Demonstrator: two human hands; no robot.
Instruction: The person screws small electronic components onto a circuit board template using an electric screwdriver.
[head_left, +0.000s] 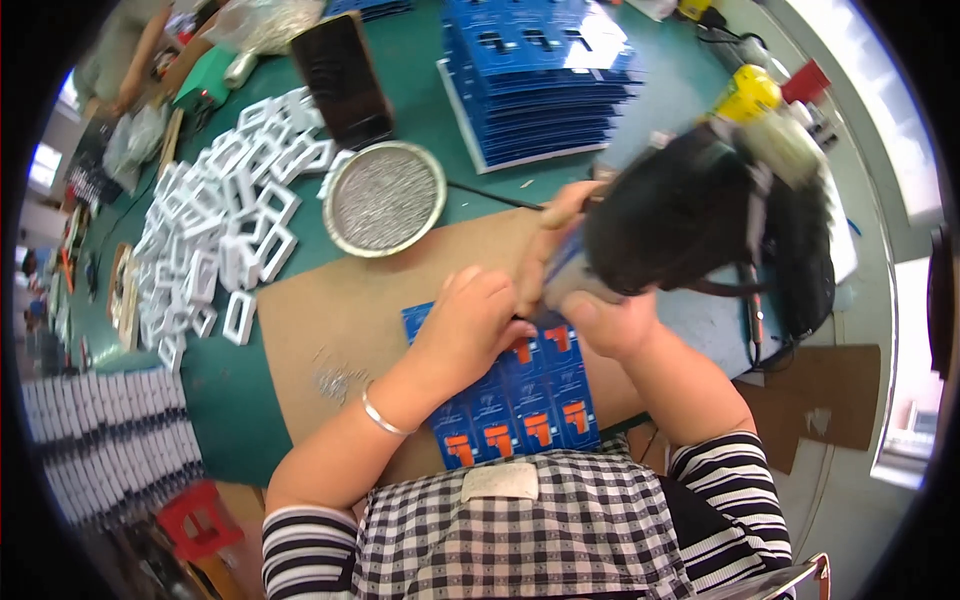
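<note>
My right hand [605,300] is wrapped round the grey handle of a bulky black power tool [665,215], which motion smears so its exact kind is unclear. Just left of the tool's lower end, my left hand [470,315] rests with curled fingers on a blue panel [485,405] that looks like a sheet of circuit boards with rows of orange parts. Its fingertips press together near the panel's far edge, and whatever is between them is hidden. The panel lies on a brown cardboard sheet [300,330] in front of my checked apron.
A round metal bowl [385,200] holds many tiny silvery pieces; more lie scattered [335,382] on the cardboard. White plastic frames [225,205] are heaped at left. Farther back stand a dark phone [342,80] and a tall stack of blue panels [540,100]. A yellow container [750,93] is at far right.
</note>
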